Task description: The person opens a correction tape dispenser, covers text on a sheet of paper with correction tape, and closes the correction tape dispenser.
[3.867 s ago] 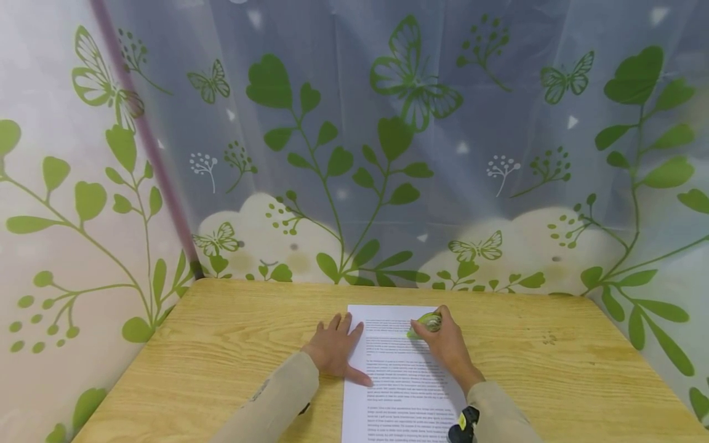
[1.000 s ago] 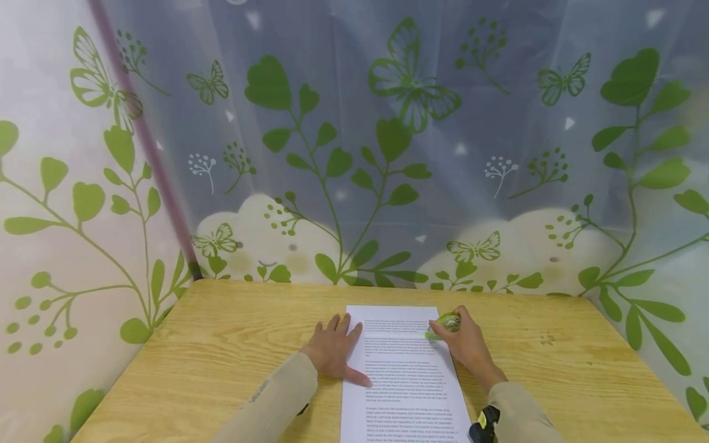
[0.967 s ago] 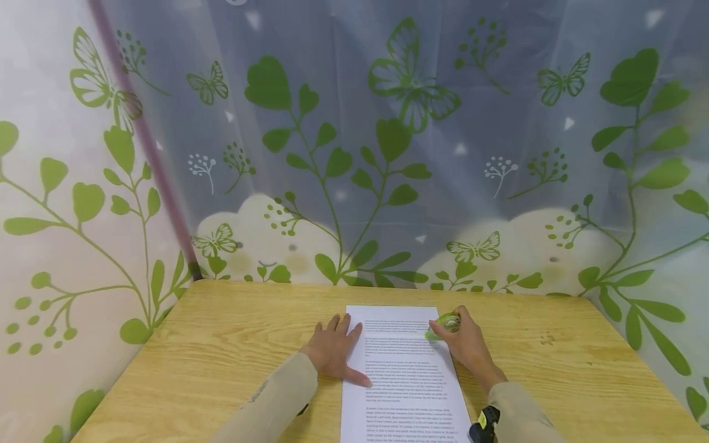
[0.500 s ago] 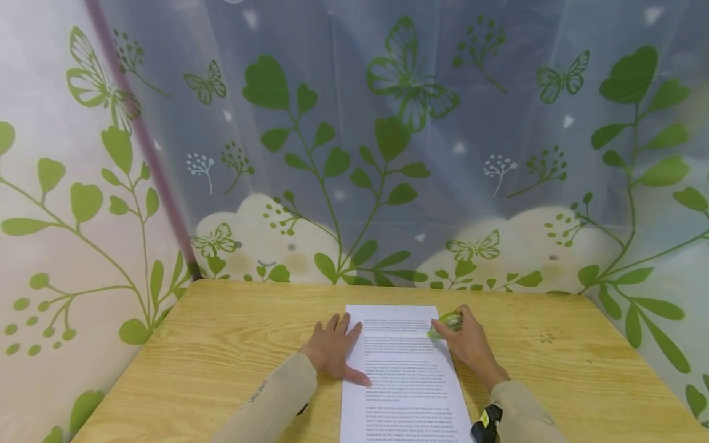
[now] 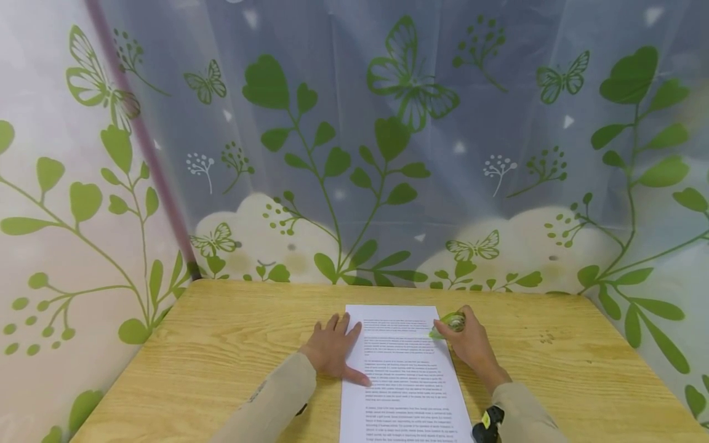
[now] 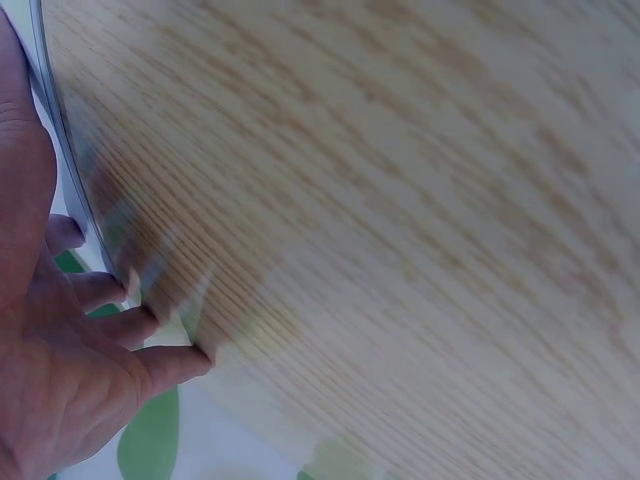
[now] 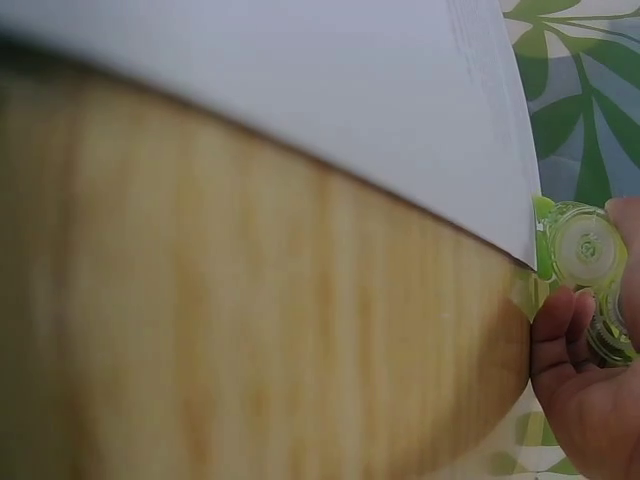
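My right hand holds a translucent green correction tape dispenser at the right margin of a printed paper, near its upper lines. In the right wrist view, the round reels inside the dispenser show between thumb and fingers, and its tip is by the paper's edge. Whether the tip touches the sheet is hard to tell. My left hand rests with fingers spread across the paper's left edge, its thumb over the text. The left wrist view shows the same hand with straight fingers.
A wooden table carries the paper, which runs out of the head view at the bottom. Behind the table hangs a curtain with leaves and butterflies. A black device is worn on my right wrist.
Over the last few seconds my right hand has moved the correction tape dispenser rightward across the upper text to the margin, creeping slightly right most recently. The left hand stays in place.
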{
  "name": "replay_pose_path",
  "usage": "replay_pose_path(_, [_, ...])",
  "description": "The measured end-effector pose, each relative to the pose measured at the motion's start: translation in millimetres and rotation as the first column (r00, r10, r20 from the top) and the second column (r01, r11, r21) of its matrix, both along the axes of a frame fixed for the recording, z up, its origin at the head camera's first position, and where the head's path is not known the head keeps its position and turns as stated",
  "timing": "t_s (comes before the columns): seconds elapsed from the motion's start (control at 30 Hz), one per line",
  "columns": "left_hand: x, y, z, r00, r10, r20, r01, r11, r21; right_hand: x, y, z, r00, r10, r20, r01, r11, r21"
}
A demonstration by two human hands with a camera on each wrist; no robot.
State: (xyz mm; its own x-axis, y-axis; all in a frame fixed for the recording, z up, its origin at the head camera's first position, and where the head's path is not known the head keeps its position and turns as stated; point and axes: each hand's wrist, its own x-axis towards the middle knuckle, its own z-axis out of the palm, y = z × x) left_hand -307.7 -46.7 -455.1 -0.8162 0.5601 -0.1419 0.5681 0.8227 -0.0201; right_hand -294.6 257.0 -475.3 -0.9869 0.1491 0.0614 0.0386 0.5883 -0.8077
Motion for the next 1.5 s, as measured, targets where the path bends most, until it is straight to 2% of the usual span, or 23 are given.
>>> replay_pose_path(0.53, [0.1, -0.7, 2.3, 1.0, -0.006, 0.001, 0.006, 1.0, 0.005, 2.2, 2.2, 3.3, 1.0, 0.007, 0.008, -0.007, 0.999, -0.043])
replay_pose_path(0.63, [0.6, -0.7, 2.0, 1.0, -0.008, -0.004, 0.008, 1.0, 0.007, 1.8, 7.0, -0.9, 1.0, 0.004, -0.001, -0.004, 0.991, -0.13])
replay_pose_path(0.7, [0.8, -0.6, 1.4, 1.0, -0.009, -0.006, 0.009, 1.0, 0.008, 2.2, 12.2, -4.0, 1.0, -0.016, -0.004, 0.015, 0.973, -0.231])
replay_pose_path(0.8, [0.6, -0.5, 0.8, 1.0, -0.009, -0.011, 0.009, 1.0, 0.009, 1.8, 21.0, -7.4, 0.999, -0.042, 0.013, 0.044, 0.925, -0.378])
replay_pose_path(0.97, [-0.8, -1.5, 0.0, 1.0, -0.013, -0.02, 0.014, 1.0, 0.022, -0.6, 26.7, -5.5, 0.996, -0.045, 0.072, 0.074, 0.873, -0.483])
replay_pose_path(1.0, [-0.9, -2.2, -0.3, 1.0, -0.013, -0.021, 0.013, 1.0, 0.024, -0.9, 25.8, -4.5, 0.996, -0.046, 0.08, 0.08, 0.858, -0.507])
replay_pose_path(1.13, [-0.9, -5.2, -2.3, 0.999, -0.009, -0.032, 0.009, 1.0, 0.02, -0.2, 12.7, 0.6, 0.994, -0.031, 0.109, 0.093, 0.769, -0.632])
replay_pose_path(1.17, [-0.6, -5.9, -2.6, 0.999, -0.007, -0.036, 0.008, 1.0, 0.019, -0.3, 6.6, 1.9, 0.993, -0.031, 0.112, 0.097, 0.758, -0.646])
replay_pose_path(1.23, [-0.2, -6.7, -3.1, 0.999, -0.005, -0.042, 0.006, 1.0, 0.018, -0.3, -8.1, 4.7, 0.993, -0.031, 0.113, 0.096, 0.763, -0.639])
replay_pose_path(1.33, [0.3, -6.7, -3.4, 0.999, -0.01, -0.042, 0.01, 1.0, 0.017, -1.4, -34.1, 7.5, 0.994, -0.053, 0.094, 0.098, 0.815, -0.571])
replay_pose_path(1.5, [1.3, -4.1, -2.2, 0.999, -0.023, -0.047, 0.023, 1.0, -0.003, -3.3, -75.8, 7.8, 0.998, -0.046, 0.041, 0.06, 0.865, -0.498])
